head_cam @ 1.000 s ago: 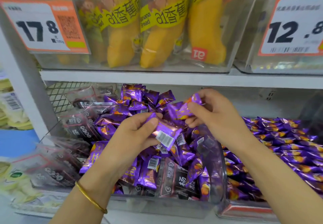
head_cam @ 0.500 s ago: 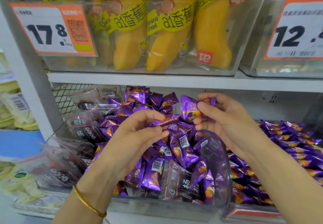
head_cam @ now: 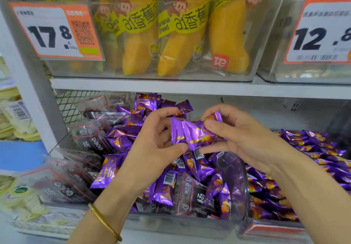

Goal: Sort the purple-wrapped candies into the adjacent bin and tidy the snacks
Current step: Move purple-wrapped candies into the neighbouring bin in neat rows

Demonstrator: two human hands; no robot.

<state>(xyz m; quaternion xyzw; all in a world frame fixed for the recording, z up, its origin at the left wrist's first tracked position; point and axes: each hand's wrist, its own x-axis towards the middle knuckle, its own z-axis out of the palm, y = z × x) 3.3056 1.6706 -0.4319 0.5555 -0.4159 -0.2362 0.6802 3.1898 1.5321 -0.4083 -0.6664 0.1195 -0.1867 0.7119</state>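
A small bunch of purple-wrapped candies point(head_cam: 191, 132) is pinched between both my hands above the middle bin. My left hand point(head_cam: 153, 144) grips its left end and my right hand point(head_cam: 239, 139) holds its right end, with one more candy tip sticking up by the thumb. Below them the clear middle bin point(head_cam: 182, 224) holds a heap of purple candies point(head_cam: 199, 169) mixed with dark-wrapped snack packs point(head_cam: 193, 196). The adjacent bin point(head_cam: 275, 230) on the right is filled with rows of purple candies point(head_cam: 311, 148).
Clear-wrapped dark snack packs point(head_cam: 62, 183) fill the left part of the shelf. Above, a shelf board point(head_cam: 171, 87) carries a clear box of yellow banana bread point(head_cam: 171, 40) and price tags 17.8 point(head_cam: 55, 32) and 12.8 point(head_cam: 319, 32). A grey upright point(head_cam: 32, 91) stands at the left.
My left hand rose from the heap with a candy and met my right hand; both now hold the candies together, higher above the middle bin.
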